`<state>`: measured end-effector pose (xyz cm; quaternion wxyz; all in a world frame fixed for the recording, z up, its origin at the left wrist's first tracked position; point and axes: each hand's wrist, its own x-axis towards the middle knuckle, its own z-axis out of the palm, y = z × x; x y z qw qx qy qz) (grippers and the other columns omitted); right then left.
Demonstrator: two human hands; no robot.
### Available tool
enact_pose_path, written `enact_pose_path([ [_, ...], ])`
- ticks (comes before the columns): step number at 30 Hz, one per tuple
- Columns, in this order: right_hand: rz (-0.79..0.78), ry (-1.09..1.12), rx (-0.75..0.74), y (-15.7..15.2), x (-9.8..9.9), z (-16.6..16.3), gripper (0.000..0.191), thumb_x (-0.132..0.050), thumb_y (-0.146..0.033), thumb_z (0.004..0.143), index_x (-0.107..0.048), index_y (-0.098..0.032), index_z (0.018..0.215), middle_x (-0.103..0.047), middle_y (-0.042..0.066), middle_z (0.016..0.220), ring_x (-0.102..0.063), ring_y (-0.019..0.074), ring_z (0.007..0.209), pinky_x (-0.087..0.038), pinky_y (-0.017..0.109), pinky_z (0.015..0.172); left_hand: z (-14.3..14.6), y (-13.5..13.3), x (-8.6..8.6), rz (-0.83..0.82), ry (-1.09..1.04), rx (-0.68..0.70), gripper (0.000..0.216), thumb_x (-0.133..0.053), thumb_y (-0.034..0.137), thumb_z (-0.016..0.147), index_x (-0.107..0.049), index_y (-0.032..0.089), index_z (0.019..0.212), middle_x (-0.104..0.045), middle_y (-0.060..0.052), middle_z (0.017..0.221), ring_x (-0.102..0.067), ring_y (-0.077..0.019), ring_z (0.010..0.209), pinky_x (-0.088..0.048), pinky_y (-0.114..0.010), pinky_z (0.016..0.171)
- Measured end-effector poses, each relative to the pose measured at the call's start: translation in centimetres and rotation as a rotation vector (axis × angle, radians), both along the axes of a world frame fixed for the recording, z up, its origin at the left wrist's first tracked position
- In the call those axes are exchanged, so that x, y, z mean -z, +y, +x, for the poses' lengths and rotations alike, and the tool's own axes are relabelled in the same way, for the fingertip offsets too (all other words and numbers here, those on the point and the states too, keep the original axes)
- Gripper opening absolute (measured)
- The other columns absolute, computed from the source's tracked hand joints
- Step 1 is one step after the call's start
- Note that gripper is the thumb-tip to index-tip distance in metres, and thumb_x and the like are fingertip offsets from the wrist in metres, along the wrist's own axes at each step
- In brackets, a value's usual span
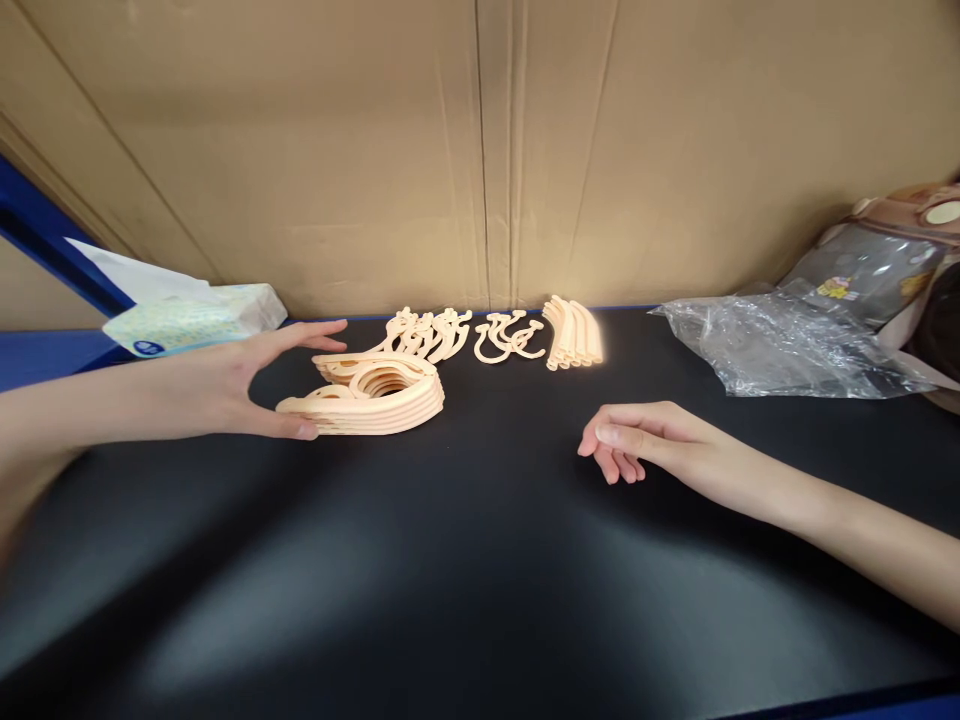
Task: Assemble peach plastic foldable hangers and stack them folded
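While the left hand (225,385) spans the hanger stack (375,398), fingers released — right hand (637,440) rests half-curled.

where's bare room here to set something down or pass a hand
Widest: the near half of the black tabletop, nearer than the left hand and right hand. Also the gap between the hanger stack and the right hand, and a strip between the curved bars and the plastic bag. Crowded: the back edge, with hook pieces and tissue pack.

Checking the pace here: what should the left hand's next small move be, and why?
Probably close the left hand on the stack of peach curved plastic pieces: its thumb touches the stack's end, fingers open; the right hand rests apart.
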<state>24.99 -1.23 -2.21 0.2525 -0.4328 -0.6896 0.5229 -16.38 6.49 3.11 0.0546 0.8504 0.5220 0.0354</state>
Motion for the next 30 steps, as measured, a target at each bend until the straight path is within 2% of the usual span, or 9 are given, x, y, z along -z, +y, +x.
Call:
enact_pose_path([
  [4,0.001,0.002,-0.006,-0.1,0.0,0.0,0.030,-0.050,-0.043,0.098,-0.067,-0.018,0.092,-0.060,-0.001,0.073,-0.052,0.0094,0.066,-0.042,0.023,0.061,0.1,-0.1,-0.4,-0.064,0.018,-0.090,0.096,-0.061,0.065,0.075,-0.022,0.025,0.152,-0.057,-0.006,0.137,-0.055,-0.0315,0.119,-0.034,-0.052,0.106],
  [9,0.001,-0.001,-0.006,-0.1,-0.2,-0.1,0.030,-0.049,-0.041,0.098,-0.066,-0.018,0.091,-0.060,-0.001,0.073,-0.051,0.0094,0.066,-0.042,0.023,0.062,0.6,-0.4,-0.6,-0.131,0.030,-0.151,0.089,-0.061,0.055,0.076,-0.021,0.030,0.152,-0.052,-0.003,0.141,-0.051,-0.0317,0.125,-0.034,-0.048,0.106],
  [14,-0.003,-0.006,-0.004,0.0,-0.2,-0.2,0.029,-0.049,-0.040,0.098,-0.066,-0.017,0.092,-0.059,-0.001,0.073,-0.051,0.0099,0.066,-0.041,0.023,0.061,-0.5,0.2,-0.2,-0.111,0.035,-0.147,0.097,-0.063,0.058,0.071,-0.018,0.031,0.153,-0.051,-0.003,0.143,-0.050,-0.0324,0.126,-0.034,-0.048,0.106],
  [17,-0.007,-0.012,-0.003,-0.1,-0.3,-0.2,0.030,-0.049,-0.040,0.098,-0.066,-0.017,0.092,-0.059,0.000,0.073,-0.051,0.0107,0.066,-0.042,0.024,0.062,-0.7,0.4,-0.2,-0.032,-0.007,-0.063,0.109,-0.068,0.063,0.066,-0.011,0.031,0.154,-0.041,-0.004,0.151,-0.040,-0.0331,0.134,-0.030,-0.050,0.111],
  [20,-0.006,-0.020,-0.008,-0.2,-0.4,-0.2,0.032,-0.049,-0.042,0.097,-0.066,-0.016,0.092,-0.059,0.001,0.073,-0.051,0.0114,0.067,-0.042,0.025,0.062,1.5,-0.5,-0.4,0.135,-0.102,0.002,0.114,-0.064,0.074,0.068,-0.009,0.024,0.154,-0.031,-0.009,0.156,-0.031,-0.0350,0.139,-0.026,-0.053,0.113],
  [22,-0.007,-0.021,-0.011,-0.2,-0.3,-0.1,0.032,-0.049,-0.044,0.097,-0.066,-0.016,0.093,-0.059,0.001,0.074,-0.051,0.0117,0.067,-0.042,0.026,0.062,4.4,-2.0,-0.3,0.224,-0.212,0.029,0.092,-0.055,0.067,0.083,-0.016,0.022,0.153,-0.027,-0.008,0.157,-0.029,-0.0325,0.141,-0.022,-0.054,0.115],
  [24,-0.009,-0.018,-0.009,-0.1,-0.3,-0.1,0.033,-0.049,-0.045,0.097,-0.065,-0.017,0.094,-0.059,0.001,0.074,-0.052,0.0120,0.067,-0.042,0.026,0.063,7.5,-3.9,0.3,0.340,-0.341,0.135,0.067,-0.052,0.054,0.092,-0.032,0.020,0.147,-0.039,-0.009,0.150,-0.033,-0.0285,0.140,-0.022,-0.049,0.117],
  [26,0.003,-0.020,0.005,0.1,-0.4,0.0,0.033,-0.049,-0.045,0.096,-0.065,-0.017,0.095,-0.060,0.001,0.075,-0.052,0.0122,0.067,-0.043,0.026,0.062,10.1,-5.7,1.6,0.308,-0.359,0.289,0.054,-0.051,0.042,0.096,-0.035,0.022,0.144,-0.044,-0.010,0.147,-0.040,-0.0259,0.136,-0.029,-0.046,0.116],
  [30,0.128,-0.112,0.109,0.7,-1.5,0.7,0.036,-0.052,-0.051,0.093,-0.065,-0.017,0.095,-0.058,0.000,0.070,-0.046,0.0100,0.057,-0.039,0.025,0.054,12.6,-7.9,4.5,0.101,-0.194,0.533,0.054,-0.051,0.038,0.098,-0.032,0.026,0.147,-0.041,-0.006,0.152,-0.033,-0.0238,0.143,-0.035,-0.043,0.115],
])
